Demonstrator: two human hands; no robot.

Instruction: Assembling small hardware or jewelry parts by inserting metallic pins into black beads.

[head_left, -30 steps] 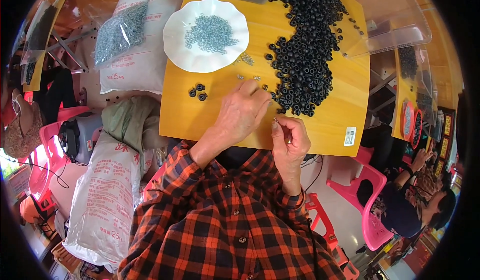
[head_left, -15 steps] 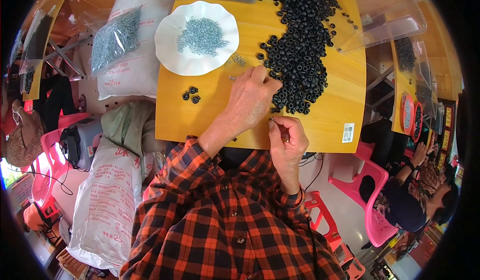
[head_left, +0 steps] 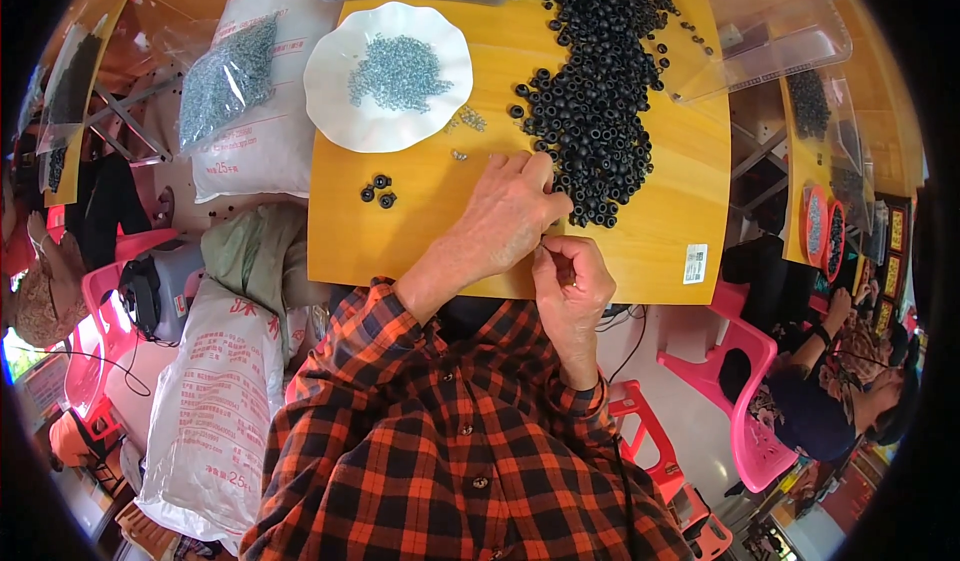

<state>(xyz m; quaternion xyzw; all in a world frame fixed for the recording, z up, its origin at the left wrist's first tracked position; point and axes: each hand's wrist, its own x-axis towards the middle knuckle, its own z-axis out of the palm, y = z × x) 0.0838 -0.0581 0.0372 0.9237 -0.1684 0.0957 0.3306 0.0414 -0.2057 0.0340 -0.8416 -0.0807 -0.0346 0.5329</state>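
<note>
My left hand [head_left: 505,211] is closed, its fingertips bent down beside the pile of small black ring-shaped pieces [head_left: 595,111]. Just nearer to me, my right hand [head_left: 573,281] pinches thumb against forefinger, almost meeting the left fingertips. Whatever lies in either pinch is too small or hidden to make out. A white scalloped plate [head_left: 325,86] at the far left of the table carries a heap of small clear bluish pieces [head_left: 400,73]. A few more clear pieces [head_left: 466,119] lie beside it. Three black round pieces [head_left: 379,192] sit apart, left of my left hand.
The yellow wooden table [head_left: 680,201] has a white label [head_left: 695,264] at its near right corner. A transparent plastic bin [head_left: 770,56] juts over the right edge. White sacks [head_left: 215,391] stand on the left, one under a bag of clear pieces [head_left: 228,81]. Pink chairs [head_left: 745,391] and other people are around.
My left hand has come nearer to me and lowered toward my right hand, so their fingertips now almost meet. The right hand has barely shifted.
</note>
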